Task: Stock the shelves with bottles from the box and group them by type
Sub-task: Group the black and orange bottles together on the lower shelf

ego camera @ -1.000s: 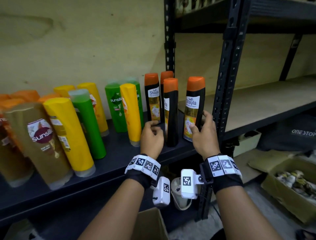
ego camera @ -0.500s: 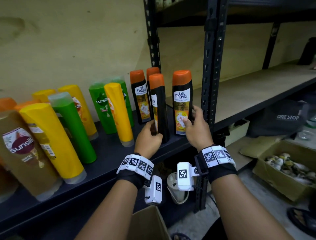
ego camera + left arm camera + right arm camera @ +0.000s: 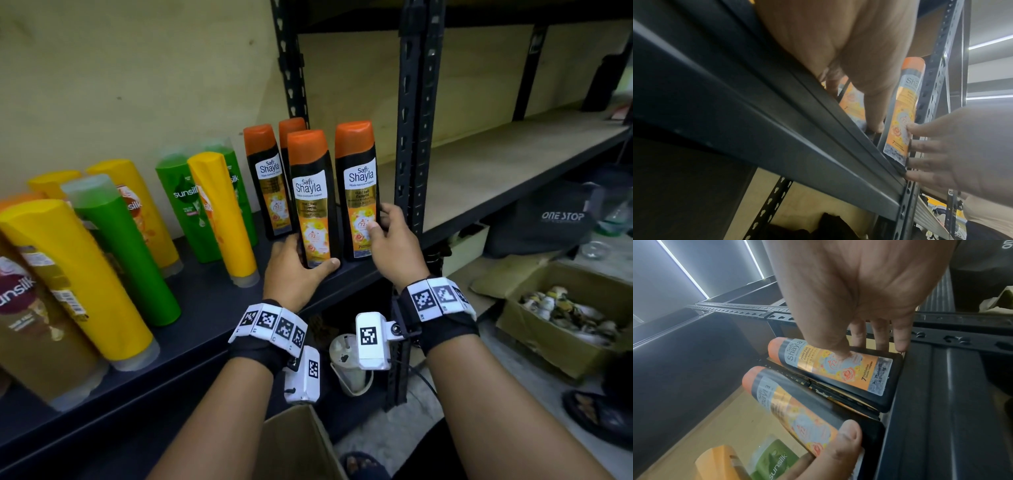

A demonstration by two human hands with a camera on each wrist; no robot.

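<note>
Several black Safi Shayla bottles with orange caps stand at the right end of the dark shelf. My left hand grips the base of the front middle bottle, thumb on its front and fingers behind. My right hand pinches the rightmost bottle low on its label, beside the black upright post. Both bottles stand upright with labels facing me. In the right wrist view my thumb presses the rightmost bottle, and the left thumb lies on the front middle bottle. Two more Shayla bottles stand behind.
Green, yellow and brown Sunsilk bottles fill the shelf to the left. A wooden shelf lies bare right of the post. An open cardboard box sits below my wrists. Another box with small items rests on the floor at right.
My left hand has turned the front middle bottle from side-on to label-forward. The right-hand bottle has also turned a little toward me. Both hands keep their hold.
</note>
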